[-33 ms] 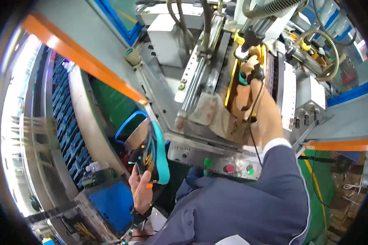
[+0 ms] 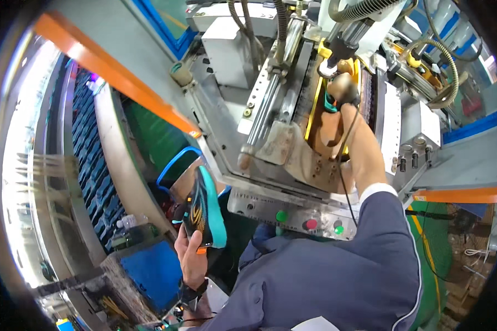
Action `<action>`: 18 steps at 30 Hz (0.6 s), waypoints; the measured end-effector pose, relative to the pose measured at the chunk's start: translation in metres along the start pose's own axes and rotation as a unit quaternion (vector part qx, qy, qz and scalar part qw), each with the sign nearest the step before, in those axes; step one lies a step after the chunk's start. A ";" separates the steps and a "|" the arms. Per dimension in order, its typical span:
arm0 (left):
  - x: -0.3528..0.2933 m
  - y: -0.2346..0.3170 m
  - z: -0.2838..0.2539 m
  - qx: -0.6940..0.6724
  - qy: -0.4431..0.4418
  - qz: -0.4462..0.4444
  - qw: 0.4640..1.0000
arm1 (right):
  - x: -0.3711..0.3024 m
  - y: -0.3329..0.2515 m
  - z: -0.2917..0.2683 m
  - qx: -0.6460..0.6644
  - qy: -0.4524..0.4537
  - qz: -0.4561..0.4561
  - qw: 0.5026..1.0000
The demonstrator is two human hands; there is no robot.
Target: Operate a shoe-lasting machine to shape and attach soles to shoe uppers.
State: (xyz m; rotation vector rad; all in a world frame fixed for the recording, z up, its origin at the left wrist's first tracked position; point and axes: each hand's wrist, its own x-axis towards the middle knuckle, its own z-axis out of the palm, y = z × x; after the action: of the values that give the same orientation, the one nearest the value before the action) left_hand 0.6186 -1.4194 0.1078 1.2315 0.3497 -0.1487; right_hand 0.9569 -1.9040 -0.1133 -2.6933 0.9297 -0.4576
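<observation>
My left hand (image 2: 194, 260) is closed round one end of a sports shoe (image 2: 202, 212), low at the left of the machine. The shoe has a dark upper with orange-yellow marks and a thick teal sole that faces right. At the upper right my right hand (image 2: 342, 88) reaches into the machine's yellow-edged trough (image 2: 326, 129). Its fingers are blurred but look curled on a teal-and-black piece (image 2: 329, 103), mostly hidden by the hand. Just above that hand is a black cylinder with a white tip (image 2: 327, 69). A thin dark cord (image 2: 345, 185) hangs along my right forearm.
Green and red buttons (image 2: 311, 224) line the front panel below the trough. On the left, a conveyor (image 2: 88, 165) runs beside an orange frame bar (image 2: 116, 77). A blue-topped box (image 2: 152, 276) stands by my left wrist. A ribbed hose (image 2: 364, 12) hangs overhead.
The shoe in my left hand has turned slightly, with its far end a little lower. My right hand stays in the trough, and its fingers are now more blurred.
</observation>
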 end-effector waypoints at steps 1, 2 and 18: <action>-0.016 -0.013 -0.016 -0.030 0.043 0.008 0.999 | -0.009 -0.016 -0.008 0.022 -0.070 0.023 0.997; -0.028 -0.024 -0.024 -0.030 0.058 0.013 0.998 | -0.018 -0.027 -0.026 0.040 -0.136 0.050 0.989; -0.182 -0.157 -0.042 -0.118 0.316 -0.013 0.941 | -0.418 0.005 -0.011 0.298 -0.281 -0.503 0.761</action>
State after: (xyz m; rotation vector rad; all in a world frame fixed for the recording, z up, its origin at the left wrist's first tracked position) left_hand 0.3933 -1.4456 0.0176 1.0112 0.9158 0.2717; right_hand 0.6379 -1.6447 -0.1922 -2.2212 -0.7783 -0.0481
